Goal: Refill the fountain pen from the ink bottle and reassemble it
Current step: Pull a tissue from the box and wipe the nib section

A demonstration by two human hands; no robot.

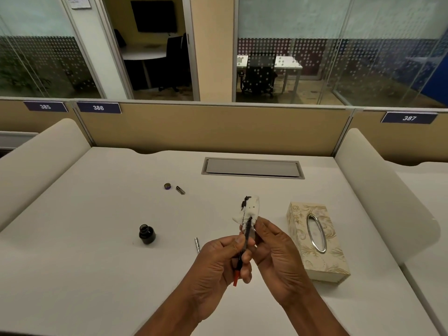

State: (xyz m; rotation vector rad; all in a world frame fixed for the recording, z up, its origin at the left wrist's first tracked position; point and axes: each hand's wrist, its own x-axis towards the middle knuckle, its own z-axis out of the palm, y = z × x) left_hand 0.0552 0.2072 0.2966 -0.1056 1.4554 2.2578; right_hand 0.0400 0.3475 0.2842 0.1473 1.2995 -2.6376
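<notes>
My left hand [218, 260] grips the inner pen section with its dark converter and red end [237, 277], held nearly upright. My right hand [276, 253] pinches a white tissue [249, 209], stained with dark ink, around the pen's upper tip. The open ink bottle [147, 234] stands on the desk to the left of my hands. Its cap [167, 186] lies farther back, beside a small metal pen part [180, 190]. A silver patterned pen piece [197, 244] lies on the desk just left of my left hand.
A patterned tissue box [315, 241] sits right of my hands. A grey cable flap [252, 167] is set into the white desk [97, 275] at the back. Padded dividers rise on both sides, with a beige partition behind.
</notes>
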